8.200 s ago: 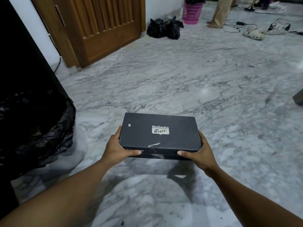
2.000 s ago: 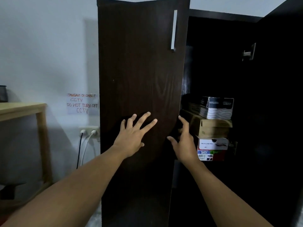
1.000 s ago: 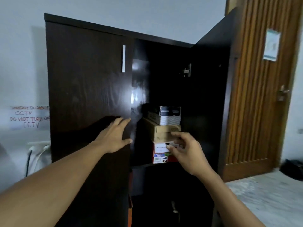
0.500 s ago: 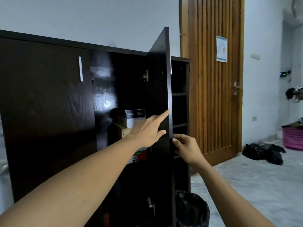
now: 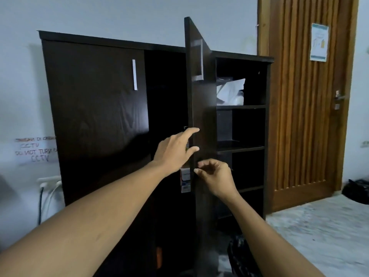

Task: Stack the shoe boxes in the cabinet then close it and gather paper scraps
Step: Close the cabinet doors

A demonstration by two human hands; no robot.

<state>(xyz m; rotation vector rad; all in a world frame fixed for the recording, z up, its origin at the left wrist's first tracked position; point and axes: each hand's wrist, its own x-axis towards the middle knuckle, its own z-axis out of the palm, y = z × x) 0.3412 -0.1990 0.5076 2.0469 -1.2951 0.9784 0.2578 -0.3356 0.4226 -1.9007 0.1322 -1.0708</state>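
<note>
left hand (image 5: 175,150) touches the open cabinet door (image 5: 203,108), right hand (image 5: 217,176) beside.

Cabinet (image 5: 95,120) dark brown, silver handle (image 5: 134,74); slatted wooden door (image 5: 303,108) orange-brown; floor (image 5: 323,226) grey-white marbled.

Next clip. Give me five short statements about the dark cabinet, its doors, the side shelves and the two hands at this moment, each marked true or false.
1. The left door of the dark brown wooden cabinet, with its silver bar handle, is shut. True.
2. The cabinet's right door is fully shut. False: it stands ajar, edge toward the camera.
3. The left hand reaches the right door's edge with straight fingers. True.
4. The open side shelves hold nothing. False: crumpled white sheets lie on the top one.
5. The right hand carries a black shoe box. False: it holds no box; it sits at the door's edge, below the left hand.
</note>
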